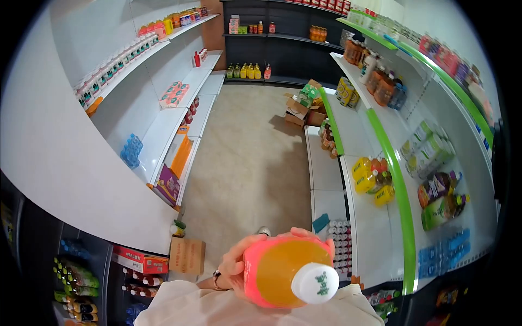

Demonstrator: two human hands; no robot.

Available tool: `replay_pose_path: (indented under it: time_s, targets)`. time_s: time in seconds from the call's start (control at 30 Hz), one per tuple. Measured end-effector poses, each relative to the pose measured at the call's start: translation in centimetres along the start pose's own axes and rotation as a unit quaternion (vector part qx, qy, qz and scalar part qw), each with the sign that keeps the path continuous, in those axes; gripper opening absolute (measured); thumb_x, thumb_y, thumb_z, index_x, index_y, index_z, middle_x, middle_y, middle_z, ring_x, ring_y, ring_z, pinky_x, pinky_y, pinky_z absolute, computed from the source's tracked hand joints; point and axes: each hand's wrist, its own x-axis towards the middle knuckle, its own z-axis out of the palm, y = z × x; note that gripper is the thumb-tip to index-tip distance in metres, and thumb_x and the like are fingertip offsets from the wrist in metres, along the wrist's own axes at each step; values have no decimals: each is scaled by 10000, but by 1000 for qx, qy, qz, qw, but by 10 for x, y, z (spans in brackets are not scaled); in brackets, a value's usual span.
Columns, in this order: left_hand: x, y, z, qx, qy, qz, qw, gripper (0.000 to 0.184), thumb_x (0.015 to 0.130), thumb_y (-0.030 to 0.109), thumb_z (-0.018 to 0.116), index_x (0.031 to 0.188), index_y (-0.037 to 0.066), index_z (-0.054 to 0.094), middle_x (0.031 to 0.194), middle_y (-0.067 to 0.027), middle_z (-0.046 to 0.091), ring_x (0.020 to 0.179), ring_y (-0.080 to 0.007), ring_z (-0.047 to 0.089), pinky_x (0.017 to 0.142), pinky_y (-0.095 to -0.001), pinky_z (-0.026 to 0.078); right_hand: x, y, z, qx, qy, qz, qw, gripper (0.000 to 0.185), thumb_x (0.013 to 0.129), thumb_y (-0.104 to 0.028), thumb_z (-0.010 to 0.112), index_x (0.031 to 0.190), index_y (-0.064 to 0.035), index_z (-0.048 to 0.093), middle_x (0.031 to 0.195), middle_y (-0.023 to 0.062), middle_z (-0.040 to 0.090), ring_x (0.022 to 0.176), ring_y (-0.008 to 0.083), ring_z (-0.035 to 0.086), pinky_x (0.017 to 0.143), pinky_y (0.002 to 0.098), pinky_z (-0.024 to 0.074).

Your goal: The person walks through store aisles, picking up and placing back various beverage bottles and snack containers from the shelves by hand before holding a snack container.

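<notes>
A large bottle [280,271] with a pink label, amber liquid and a white cap is close to the camera at the bottom centre, its cap tilted toward the lower right. My left hand [234,266] wraps around the bottle's left side, with a bracelet at the wrist. The fingers of my right hand [310,233] curl over the bottle's far right side, while the rest of that hand is hidden behind the bottle.
White shelves [185,108] with bottles and cartons line the left. Green-edged shelves [389,146] holding drinks stand on the right. A dark shelf [293,37] crosses the far end. Cardboard boxes [296,111] lie on the aisle floor; another box [186,255] stands at lower left.
</notes>
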Motion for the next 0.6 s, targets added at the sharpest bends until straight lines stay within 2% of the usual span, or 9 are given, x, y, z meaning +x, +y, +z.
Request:
replay_pose_path:
  time_s: [0.03,0.13,0.2,0.27,0.3,0.4,0.43,0.5,0.6]
  targets:
    - [6,-17,-9,-4,2,13,1000,755,724,220,754,1373,172,372,1274,-391,375,1057,-413,557,848,-442,480,16,-6,5,-60,53,29,996,682,886,-543,247,1234,-10,492,1255,165,524,1156,264,485,1000,424,342]
    - [31,-67,-30,-8,6,42,999,779,730,282,728,1392,185,329,1281,-396,353,1083,-428,532,876,-446,462,80,-12,-31,9,-46,44,998,656,896,-524,261,1249,-16,478,1248,158,529,1170,263,471,1007,406,335]
    - [57,-96,-43,-29,6,17,999,721,790,292,635,1404,154,283,1313,-379,317,1123,-419,498,904,-450,441,118,-23,-46,-27,-14,46,998,673,896,-536,236,1201,-4,515,1233,158,539,1154,253,480,987,395,362]
    - [83,-125,-56,-84,6,-55,995,667,851,302,542,1416,122,237,1345,-362,280,1163,-411,464,932,-454,419,157,-35,-68,41,20,89,995,536,918,-414,377,1284,-25,411,1246,206,500,1139,282,484,970,411,379]
    - [95,-137,-65,-131,10,-114,985,642,881,308,496,1422,106,214,1361,-354,262,1183,-406,447,945,-456,409,159,-9,-96,-335,-22,-129,933,670,847,-267,597,1377,-91,228,1281,241,429,1130,318,482,967,434,379]
    - [134,-176,-81,-251,12,-203,946,577,972,323,357,1440,59,145,1410,-328,207,1243,-393,395,987,-461,376,216,-18,-115,-404,-98,-160,895,925,737,-180,731,1404,-159,90,1303,257,369,1127,340,481,969,449,373]
    - [147,-187,-77,-247,11,-200,948,577,972,323,357,1440,59,145,1410,-328,207,1243,-393,395,987,-461,376,228,-14,-127,-388,-73,-150,906,959,703,-277,765,1401,-149,120,1302,246,375,1134,328,477,977,445,364]
    - [171,-208,-64,-24,185,-184,965,747,900,585,316,1401,31,289,1223,-350,461,1129,-417,489,898,-486,438,264,-18,-148,-374,-85,-139,913,960,704,-280,764,1402,-146,119,1305,246,373,1138,326,474,977,445,363]
    - [188,-250,-97,-115,163,-101,975,752,899,588,314,1406,34,279,1241,-353,445,1213,-436,406,942,-523,401,312,-19,-167,-340,-98,-100,930,962,706,-291,762,1403,-138,116,1312,245,365,1150,321,465,978,445,361]
